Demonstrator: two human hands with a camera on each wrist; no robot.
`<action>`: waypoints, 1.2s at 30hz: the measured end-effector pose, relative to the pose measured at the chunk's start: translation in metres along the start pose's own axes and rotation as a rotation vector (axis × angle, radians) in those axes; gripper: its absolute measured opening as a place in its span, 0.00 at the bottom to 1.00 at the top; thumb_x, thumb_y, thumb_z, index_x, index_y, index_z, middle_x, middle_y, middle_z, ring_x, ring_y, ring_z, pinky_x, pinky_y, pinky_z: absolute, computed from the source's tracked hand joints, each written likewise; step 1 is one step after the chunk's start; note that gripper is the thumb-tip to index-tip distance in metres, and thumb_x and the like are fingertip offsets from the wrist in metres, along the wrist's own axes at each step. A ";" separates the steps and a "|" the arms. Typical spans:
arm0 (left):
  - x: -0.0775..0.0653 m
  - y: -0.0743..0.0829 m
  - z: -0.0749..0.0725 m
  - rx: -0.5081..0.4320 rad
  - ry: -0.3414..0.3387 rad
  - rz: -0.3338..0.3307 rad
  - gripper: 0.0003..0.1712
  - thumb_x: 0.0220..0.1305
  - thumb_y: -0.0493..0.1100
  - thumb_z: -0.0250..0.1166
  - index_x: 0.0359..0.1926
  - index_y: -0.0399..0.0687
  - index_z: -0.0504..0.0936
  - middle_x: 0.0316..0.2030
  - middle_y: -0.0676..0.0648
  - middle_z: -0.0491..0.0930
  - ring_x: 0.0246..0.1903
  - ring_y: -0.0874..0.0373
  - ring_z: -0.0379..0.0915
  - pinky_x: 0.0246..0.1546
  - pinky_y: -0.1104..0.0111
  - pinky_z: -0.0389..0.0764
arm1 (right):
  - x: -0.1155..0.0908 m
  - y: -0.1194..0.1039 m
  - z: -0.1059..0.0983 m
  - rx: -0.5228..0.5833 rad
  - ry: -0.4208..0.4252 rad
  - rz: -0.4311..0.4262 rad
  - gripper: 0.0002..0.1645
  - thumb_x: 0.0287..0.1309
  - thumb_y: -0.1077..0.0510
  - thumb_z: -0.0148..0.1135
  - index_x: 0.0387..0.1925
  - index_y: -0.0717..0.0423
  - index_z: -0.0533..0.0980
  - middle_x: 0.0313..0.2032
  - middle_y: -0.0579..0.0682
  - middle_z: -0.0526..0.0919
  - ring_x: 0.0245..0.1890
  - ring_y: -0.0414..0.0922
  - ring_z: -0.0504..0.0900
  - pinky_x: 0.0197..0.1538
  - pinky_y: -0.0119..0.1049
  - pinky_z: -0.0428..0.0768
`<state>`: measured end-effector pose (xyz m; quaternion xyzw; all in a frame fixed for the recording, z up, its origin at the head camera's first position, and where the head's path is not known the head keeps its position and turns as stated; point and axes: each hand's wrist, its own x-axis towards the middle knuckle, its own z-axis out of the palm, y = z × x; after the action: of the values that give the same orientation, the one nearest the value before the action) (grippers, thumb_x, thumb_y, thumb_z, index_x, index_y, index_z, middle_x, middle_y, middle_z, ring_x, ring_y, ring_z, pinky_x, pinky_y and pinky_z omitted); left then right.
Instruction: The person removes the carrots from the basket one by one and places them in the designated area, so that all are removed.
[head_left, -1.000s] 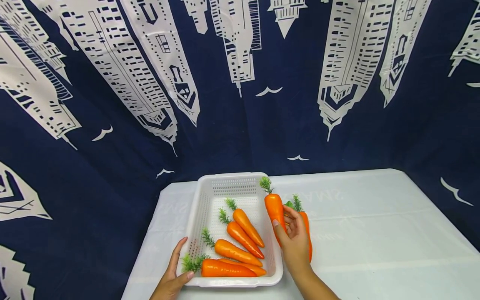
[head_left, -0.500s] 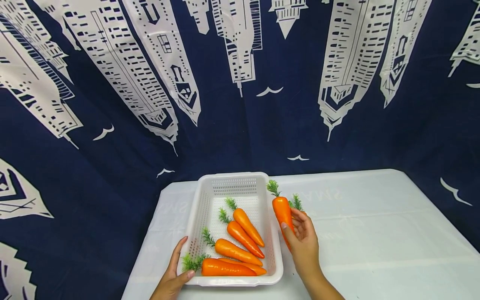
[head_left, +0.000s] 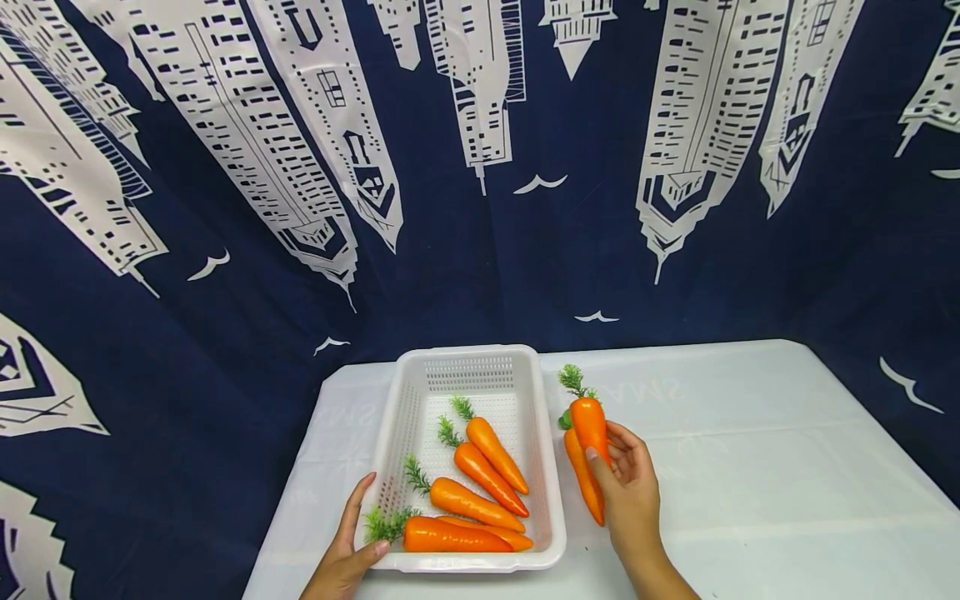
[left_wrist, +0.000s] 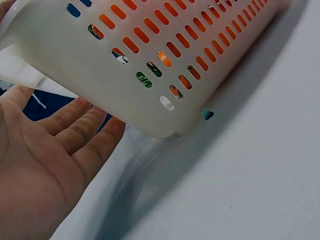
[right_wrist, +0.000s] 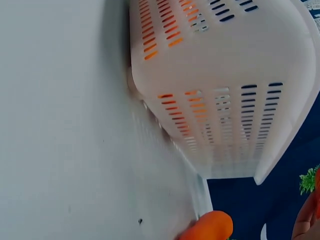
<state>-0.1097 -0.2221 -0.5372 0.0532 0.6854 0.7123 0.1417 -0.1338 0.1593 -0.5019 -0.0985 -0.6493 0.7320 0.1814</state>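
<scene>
My right hand (head_left: 632, 483) grips an orange carrot (head_left: 589, 423) with a feathery green top, above the table to the right of a white basket (head_left: 550, 500). Partly behind it lies another carrot (head_left: 581, 475), with a dark green bit (head_left: 565, 420) at its top; whether more lies behind my hand is hidden. Inside the basket are several carrots (head_left: 457, 536), tops mostly leftward. My left hand (head_left: 345, 542) rests at the basket's front left corner, thumb on the rim. In the left wrist view its fingers (left_wrist: 92, 150) stretch straight against the basket wall.
A white cloth covers the table (head_left: 735, 467), which reaches well to the right of the basket. Behind it hangs a dark blue curtain (head_left: 480, 283) with white buildings and birds. An orange rounded end (right_wrist: 210, 227) shows low in the right wrist view.
My right hand has moved right and slightly downward with its carrot, away from the basket. The carrot behind it now shows on the left side. My left hand and the basket have stayed put.
</scene>
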 end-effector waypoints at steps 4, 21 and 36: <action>0.000 0.000 0.000 0.010 0.004 0.005 0.54 0.67 0.39 0.62 0.81 0.67 0.38 0.79 0.38 0.27 0.76 0.34 0.31 0.64 0.59 0.62 | 0.002 -0.001 -0.007 0.021 0.022 0.019 0.30 0.65 0.63 0.65 0.67 0.54 0.68 0.54 0.45 0.79 0.53 0.37 0.79 0.52 0.22 0.80; 0.000 0.000 0.000 -0.022 -0.013 -0.005 0.54 0.68 0.38 0.61 0.81 0.69 0.37 0.79 0.40 0.26 0.76 0.36 0.30 0.60 0.72 0.65 | 0.010 0.007 -0.032 0.038 0.092 0.066 0.28 0.71 0.61 0.58 0.69 0.54 0.64 0.57 0.42 0.74 0.53 0.33 0.78 0.51 0.19 0.78; 0.000 0.001 0.000 -0.051 -0.027 -0.009 0.54 0.68 0.37 0.61 0.80 0.69 0.36 0.79 0.41 0.26 0.76 0.36 0.29 0.58 0.76 0.66 | 0.020 0.028 -0.046 -0.040 0.148 0.172 0.28 0.72 0.57 0.57 0.70 0.48 0.63 0.58 0.35 0.69 0.52 0.31 0.75 0.47 0.16 0.76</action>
<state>-0.1099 -0.2225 -0.5362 0.0559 0.6654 0.7280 0.1555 -0.1384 0.2071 -0.5337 -0.2113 -0.6378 0.7224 0.1636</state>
